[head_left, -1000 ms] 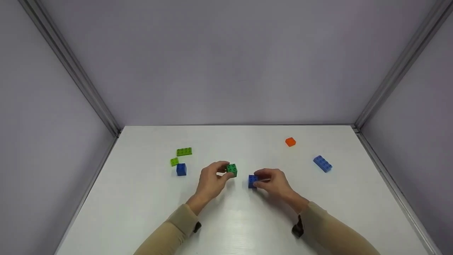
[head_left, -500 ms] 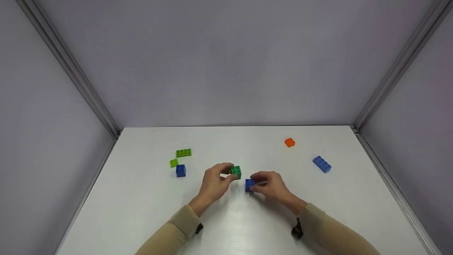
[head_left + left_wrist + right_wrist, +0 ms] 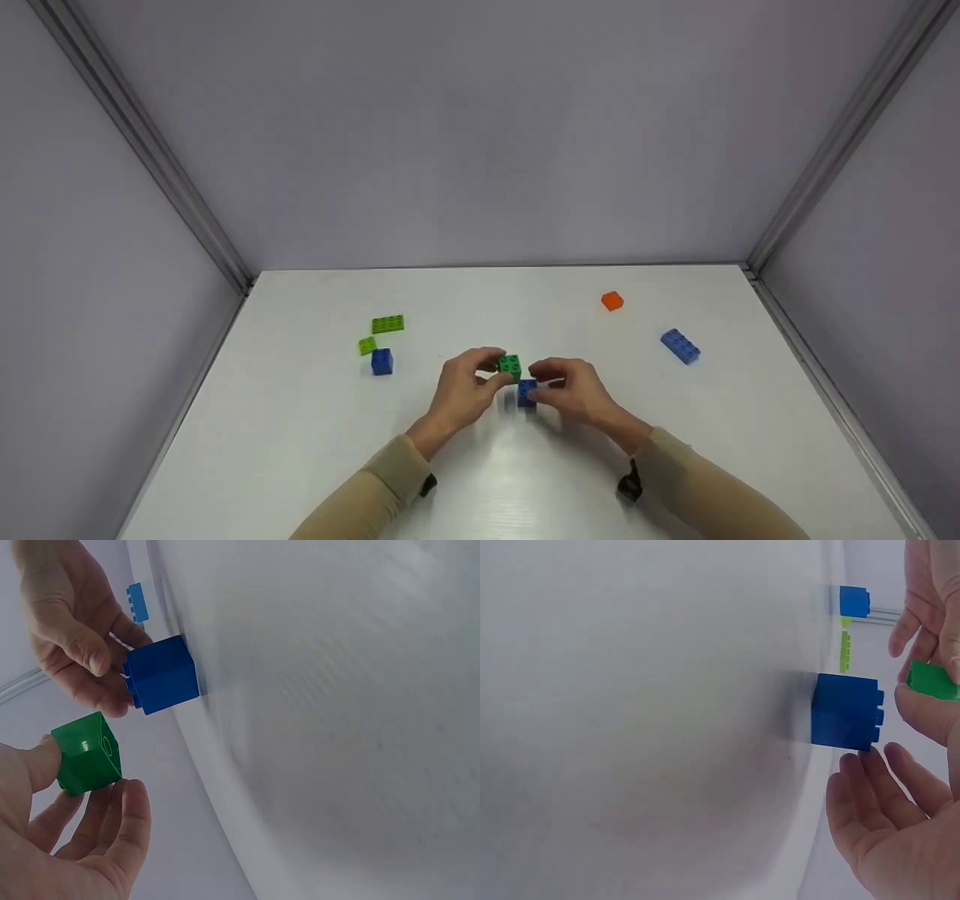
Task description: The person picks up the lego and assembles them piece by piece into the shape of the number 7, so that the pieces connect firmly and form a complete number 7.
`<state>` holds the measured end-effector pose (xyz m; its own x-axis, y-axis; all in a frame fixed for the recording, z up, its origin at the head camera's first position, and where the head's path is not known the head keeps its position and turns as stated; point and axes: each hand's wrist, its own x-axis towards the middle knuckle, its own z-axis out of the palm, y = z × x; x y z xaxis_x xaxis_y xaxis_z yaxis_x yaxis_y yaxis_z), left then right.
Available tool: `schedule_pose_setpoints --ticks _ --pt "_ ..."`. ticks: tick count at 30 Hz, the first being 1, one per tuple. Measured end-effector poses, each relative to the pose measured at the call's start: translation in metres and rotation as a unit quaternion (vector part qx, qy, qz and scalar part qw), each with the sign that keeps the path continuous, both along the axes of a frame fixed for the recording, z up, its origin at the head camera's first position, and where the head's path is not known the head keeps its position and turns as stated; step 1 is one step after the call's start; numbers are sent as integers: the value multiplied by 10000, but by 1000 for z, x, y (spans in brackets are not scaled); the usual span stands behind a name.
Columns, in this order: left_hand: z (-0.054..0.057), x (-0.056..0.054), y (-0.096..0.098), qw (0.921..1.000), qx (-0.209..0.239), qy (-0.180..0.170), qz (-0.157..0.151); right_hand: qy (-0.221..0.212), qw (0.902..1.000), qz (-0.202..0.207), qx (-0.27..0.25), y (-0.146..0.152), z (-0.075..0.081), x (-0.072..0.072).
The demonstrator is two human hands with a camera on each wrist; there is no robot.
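Observation:
My left hand (image 3: 461, 390) pinches a green two-by-two toy brick (image 3: 510, 366) between thumb and fingers, holding it up off the table with its studs on top. Just right of and below it in the head view, a blue brick (image 3: 524, 398) stands upright on the table, studs up. My right hand (image 3: 576, 390) is loosely spread around this blue brick. In the right wrist view, the fingertips (image 3: 853, 765) are right at the blue brick's side, while the thumb stands apart from it. The left wrist view shows the green brick's hollow underside.
On the left of the white table (image 3: 322, 427) lie a flat lime-green brick (image 3: 388, 324), a small lime-green brick (image 3: 367, 346) and a second blue brick (image 3: 382, 361). An orange brick (image 3: 612, 301) and a long blue brick (image 3: 680, 346) lie on the right. Grey walls surround the table.
My left hand has carried the green brick rightward, close to the blue one. The blue brick and my right hand have shifted slightly left, and the right thumb and fingers have loosened around it.

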<state>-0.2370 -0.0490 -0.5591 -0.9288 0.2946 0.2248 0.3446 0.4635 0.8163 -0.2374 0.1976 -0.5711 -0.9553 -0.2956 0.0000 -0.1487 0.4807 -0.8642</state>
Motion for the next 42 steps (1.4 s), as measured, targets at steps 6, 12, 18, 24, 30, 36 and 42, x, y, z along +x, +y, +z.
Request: schedule_pose_setpoints --ticks 6,12,18,24,30,36,42 --pt "-2 1 5 9999 -27 86 -139 420 9990 37 -159 1 11 0" --pt "-2 1 9 9996 46 50 -266 584 9972 148 -442 1 15 0" --pt "-5 -1 12 9994 52 94 -342 554 9971 142 -500 1 16 0" --pt "-5 -3 14 9990 105 -90 -420 605 9969 157 -486 2 15 0" --pt "-6 -6 17 9981 169 -195 -553 601 9961 126 -639 4 12 -1" --pt "-8 -6 19 9973 118 -225 -686 544 9969 1 -567 6 10 -1" --pt "-9 -6 20 9970 49 -289 -713 475 9974 -48 -547 7 7 -1"
